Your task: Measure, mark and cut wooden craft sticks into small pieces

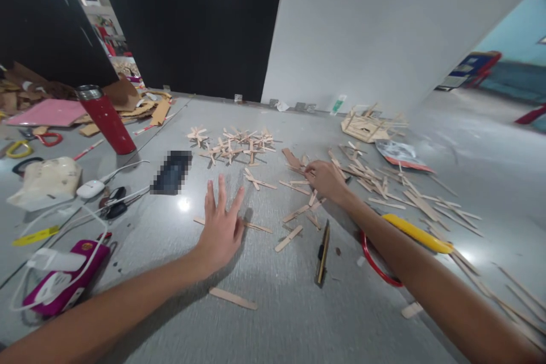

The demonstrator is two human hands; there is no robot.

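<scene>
Wooden sticks [289, 238] strewn abt mid table [281, 324]

L hand [220, 233] splayed wide, gripping nil; R hand [327, 181] curled at sticks, can't tell grip. R forearm [396, 250] part-hides red loop [369, 262]; cutter [323, 253] & yellow handle [420, 233] nr. Red bottle [106, 119], scissors [50, 138] far L. Table grey, glossy; black panel [196, 23], white panel [375, 23] behind.

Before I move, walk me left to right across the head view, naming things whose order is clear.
Whitish packet → red bottle → blurred dark object → left hand → short wooden stick → right hand → yellow handle.
</scene>
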